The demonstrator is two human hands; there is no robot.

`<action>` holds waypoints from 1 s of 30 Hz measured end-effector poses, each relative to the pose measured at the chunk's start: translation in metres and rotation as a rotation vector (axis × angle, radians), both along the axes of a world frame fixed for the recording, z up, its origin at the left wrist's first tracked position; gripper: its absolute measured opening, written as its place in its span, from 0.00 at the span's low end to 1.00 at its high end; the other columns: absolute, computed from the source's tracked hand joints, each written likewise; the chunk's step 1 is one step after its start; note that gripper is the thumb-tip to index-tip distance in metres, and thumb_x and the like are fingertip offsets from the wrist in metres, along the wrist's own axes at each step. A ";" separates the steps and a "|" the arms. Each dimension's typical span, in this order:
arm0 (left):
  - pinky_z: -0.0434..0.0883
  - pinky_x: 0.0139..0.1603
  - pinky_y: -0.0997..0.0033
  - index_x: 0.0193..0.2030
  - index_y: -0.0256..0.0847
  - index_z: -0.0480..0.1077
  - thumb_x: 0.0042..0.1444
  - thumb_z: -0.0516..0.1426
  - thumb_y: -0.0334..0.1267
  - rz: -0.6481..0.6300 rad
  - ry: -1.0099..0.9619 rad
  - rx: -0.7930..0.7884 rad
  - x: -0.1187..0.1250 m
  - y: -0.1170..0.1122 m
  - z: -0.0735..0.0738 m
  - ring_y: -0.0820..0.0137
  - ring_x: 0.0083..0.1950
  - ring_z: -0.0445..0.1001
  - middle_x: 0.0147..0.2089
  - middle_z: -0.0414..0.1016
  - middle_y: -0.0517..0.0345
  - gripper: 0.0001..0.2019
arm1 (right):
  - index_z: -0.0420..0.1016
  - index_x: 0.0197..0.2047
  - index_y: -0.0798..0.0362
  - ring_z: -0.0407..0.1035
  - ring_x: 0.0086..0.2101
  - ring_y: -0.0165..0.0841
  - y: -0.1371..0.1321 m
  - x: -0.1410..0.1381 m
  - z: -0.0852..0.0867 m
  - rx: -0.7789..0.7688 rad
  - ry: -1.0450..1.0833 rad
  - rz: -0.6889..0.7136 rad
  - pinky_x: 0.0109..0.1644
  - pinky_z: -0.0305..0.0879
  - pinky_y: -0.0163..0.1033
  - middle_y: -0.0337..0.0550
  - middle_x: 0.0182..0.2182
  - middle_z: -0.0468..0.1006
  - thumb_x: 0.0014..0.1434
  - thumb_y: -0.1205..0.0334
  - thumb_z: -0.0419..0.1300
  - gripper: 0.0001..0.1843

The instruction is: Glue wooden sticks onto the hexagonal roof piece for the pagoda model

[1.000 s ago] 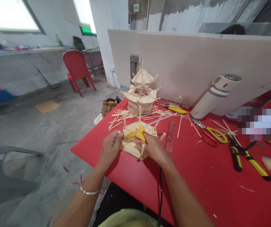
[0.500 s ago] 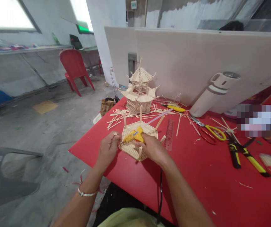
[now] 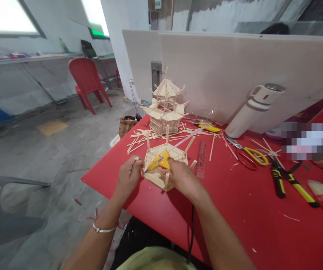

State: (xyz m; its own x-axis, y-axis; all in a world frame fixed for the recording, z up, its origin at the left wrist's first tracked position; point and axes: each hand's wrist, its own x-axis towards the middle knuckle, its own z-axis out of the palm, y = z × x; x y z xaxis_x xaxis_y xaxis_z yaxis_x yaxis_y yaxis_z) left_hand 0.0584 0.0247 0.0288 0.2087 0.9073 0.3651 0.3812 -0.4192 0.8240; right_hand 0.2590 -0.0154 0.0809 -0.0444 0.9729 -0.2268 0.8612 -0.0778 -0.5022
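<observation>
My right hand [image 3: 179,174] is closed around a yellow hot glue gun [image 3: 160,161], whose nozzle points left and down at the left corner of a six-sided stick base [image 3: 157,181]. A clear glue stick [image 3: 188,136] juts from the gun's back. At that same corner my left hand [image 3: 129,174] pinches a short wooden stick post [image 3: 137,159], its end showing above the fingers; its lower end is hidden. Similar posts, such as the one at the back [image 3: 167,134], stand at the other corners, some of them leaning.
A stick pagoda model [image 3: 165,108] stands behind, among loose sticks [image 3: 135,140]. To the right lie a red ruler [image 3: 201,159], a yellow cutter [image 3: 209,128], scissors [image 3: 253,155], pliers [image 3: 279,183] and a leaning white flask [image 3: 247,112]. The red table's [image 3: 102,170] left edge is near.
The glue gun's nozzle has shifted very slightly at the base's left corner. Both hands keep their grips, and the whole view has moved a little.
</observation>
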 end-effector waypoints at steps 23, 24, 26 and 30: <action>0.62 0.28 0.74 0.31 0.41 0.65 0.68 0.47 0.45 0.004 -0.006 0.018 0.001 0.001 -0.002 0.75 0.25 0.65 0.25 0.66 0.63 0.17 | 0.71 0.50 0.55 0.75 0.40 0.40 0.000 -0.001 0.002 -0.019 -0.007 -0.014 0.35 0.58 0.37 0.51 0.41 0.81 0.66 0.55 0.56 0.14; 0.62 0.28 0.74 0.31 0.41 0.65 0.68 0.47 0.45 0.001 -0.010 0.020 0.001 0.001 -0.002 0.74 0.25 0.65 0.25 0.66 0.63 0.17 | 0.71 0.50 0.55 0.75 0.40 0.40 0.000 -0.001 0.002 -0.020 -0.007 -0.016 0.35 0.58 0.36 0.51 0.41 0.81 0.66 0.55 0.55 0.15; 0.62 0.29 0.74 0.31 0.41 0.65 0.68 0.47 0.45 -0.001 -0.012 0.018 0.000 0.001 -0.002 0.74 0.25 0.66 0.25 0.66 0.63 0.17 | 0.72 0.50 0.55 0.76 0.39 0.39 0.000 -0.002 0.002 -0.029 -0.004 -0.017 0.35 0.59 0.36 0.51 0.40 0.81 0.67 0.54 0.55 0.15; 0.63 0.29 0.73 0.31 0.41 0.65 0.68 0.47 0.46 -0.003 -0.018 -0.002 -0.001 0.001 -0.003 0.73 0.26 0.66 0.26 0.66 0.62 0.17 | 0.71 0.51 0.56 0.76 0.39 0.38 -0.001 -0.002 0.004 -0.037 -0.001 -0.020 0.34 0.59 0.36 0.52 0.41 0.81 0.67 0.54 0.55 0.16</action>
State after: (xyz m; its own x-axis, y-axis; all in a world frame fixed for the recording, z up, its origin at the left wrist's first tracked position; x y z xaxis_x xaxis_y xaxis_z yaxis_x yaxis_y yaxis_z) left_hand 0.0577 0.0255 0.0258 0.2046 0.9073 0.3673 0.3649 -0.4189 0.8315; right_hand 0.2568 -0.0162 0.0853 -0.0246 0.9646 -0.2627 0.8598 -0.1136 -0.4978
